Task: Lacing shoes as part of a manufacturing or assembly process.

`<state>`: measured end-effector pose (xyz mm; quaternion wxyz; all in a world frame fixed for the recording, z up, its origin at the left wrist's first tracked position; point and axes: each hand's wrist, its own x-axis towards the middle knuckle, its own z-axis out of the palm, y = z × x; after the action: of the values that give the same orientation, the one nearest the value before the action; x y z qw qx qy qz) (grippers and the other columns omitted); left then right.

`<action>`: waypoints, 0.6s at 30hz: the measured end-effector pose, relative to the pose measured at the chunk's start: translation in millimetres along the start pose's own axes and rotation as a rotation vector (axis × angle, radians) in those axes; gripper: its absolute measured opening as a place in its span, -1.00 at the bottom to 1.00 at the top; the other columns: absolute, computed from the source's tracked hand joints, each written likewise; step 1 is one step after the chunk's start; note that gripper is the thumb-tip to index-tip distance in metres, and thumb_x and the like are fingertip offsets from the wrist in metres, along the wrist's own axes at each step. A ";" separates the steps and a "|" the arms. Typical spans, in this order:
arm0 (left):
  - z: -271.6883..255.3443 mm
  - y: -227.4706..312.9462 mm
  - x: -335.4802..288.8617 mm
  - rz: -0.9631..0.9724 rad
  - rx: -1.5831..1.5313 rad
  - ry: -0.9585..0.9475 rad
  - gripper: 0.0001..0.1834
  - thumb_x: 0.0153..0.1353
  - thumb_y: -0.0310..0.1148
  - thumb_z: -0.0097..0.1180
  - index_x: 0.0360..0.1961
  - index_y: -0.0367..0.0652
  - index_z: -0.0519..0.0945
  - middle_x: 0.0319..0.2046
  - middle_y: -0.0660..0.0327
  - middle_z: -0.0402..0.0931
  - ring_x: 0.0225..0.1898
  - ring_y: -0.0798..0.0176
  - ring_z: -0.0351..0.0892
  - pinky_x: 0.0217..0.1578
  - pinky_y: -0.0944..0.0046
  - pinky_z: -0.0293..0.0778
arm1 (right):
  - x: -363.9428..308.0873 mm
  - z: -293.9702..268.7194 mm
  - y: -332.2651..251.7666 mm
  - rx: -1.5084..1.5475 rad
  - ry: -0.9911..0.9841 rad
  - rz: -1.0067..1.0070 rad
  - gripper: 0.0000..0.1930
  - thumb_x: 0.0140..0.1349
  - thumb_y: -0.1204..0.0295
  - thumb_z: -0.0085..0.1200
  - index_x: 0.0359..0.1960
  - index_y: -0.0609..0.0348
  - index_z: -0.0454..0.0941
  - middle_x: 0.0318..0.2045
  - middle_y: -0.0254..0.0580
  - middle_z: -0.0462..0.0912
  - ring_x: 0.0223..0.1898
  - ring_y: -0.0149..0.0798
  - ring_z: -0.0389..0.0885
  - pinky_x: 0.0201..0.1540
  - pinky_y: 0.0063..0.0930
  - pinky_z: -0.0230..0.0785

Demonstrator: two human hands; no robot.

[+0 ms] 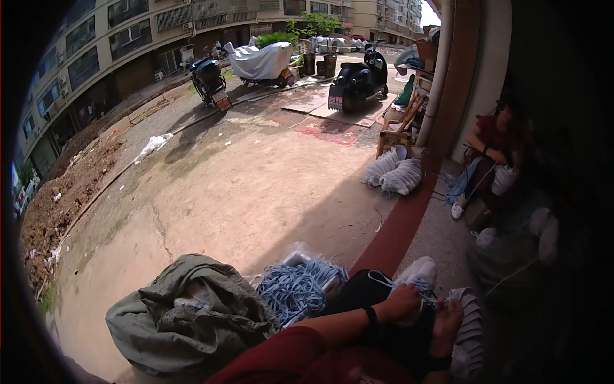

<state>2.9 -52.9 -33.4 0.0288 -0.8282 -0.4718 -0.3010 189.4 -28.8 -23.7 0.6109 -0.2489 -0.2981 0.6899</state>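
My left hand [403,303] is closed in a fist above my dark trousers, gripping a light blue cord [378,277] that loops out on its left. Close beside it my right hand [448,318] has its fingers curled in a pinch on a strand of the same blue cord. Right next to the right hand is a stack of nested white curved pieces [470,339]; their exact kind I cannot make out. A white shoe [421,271] shows just beyond my hands. To the left lies a tangled heap of light blue cords [297,288].
A green-grey sack [185,320] sits open left of the cords. Ahead on the ground are bundles of nested white pieces [396,174] by a wooden chair [396,131]. A seated person [495,141] works at the right. Scooters [359,80] stand farther off.
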 end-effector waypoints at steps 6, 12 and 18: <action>-6.9 -4.7 8.9 -0.059 -0.030 -0.120 -0.83 -0.18 -0.36 0.10 -0.47 -0.13 0.52 -0.41 0.18 0.45 -0.25 0.13 0.45 -0.26 0.17 0.37 | 2.3 -1.2 0.3 -0.112 0.119 -0.047 -0.91 0.18 0.48 0.01 -0.44 0.12 0.35 -0.54 -0.31 0.41 -0.44 -0.33 0.47 -0.41 -0.52 0.37; -64.2 -64.6 -4.9 -0.125 -0.001 -0.172 -0.90 -0.17 -0.39 0.08 -0.54 -0.14 0.53 -0.56 0.09 0.50 -0.44 -0.02 0.54 -0.45 0.06 0.43 | -6.9 -59.6 -29.1 -0.267 0.143 -0.072 -0.83 0.18 0.43 -0.03 -0.53 0.01 0.26 -0.58 -0.41 0.27 -0.58 -0.49 0.25 -0.58 -0.62 0.10; -108.3 -141.6 -77.8 -0.417 -0.025 -0.140 -0.96 -0.17 -0.43 0.07 -0.63 -0.15 0.52 -0.62 -0.01 0.46 -0.49 -0.15 0.48 -0.52 0.01 0.38 | -22.5 -194.4 -70.5 -1.363 0.135 -0.530 -0.88 -0.04 0.44 0.09 -0.46 0.15 0.43 -0.54 -0.32 0.41 -0.51 -0.22 0.43 -0.41 -0.34 0.29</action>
<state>-190.3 -70.0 -19.2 -0.0771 -0.7318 -0.6301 -0.2480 378.9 -24.9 -109.5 0.4841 -0.5351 -0.6727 0.1636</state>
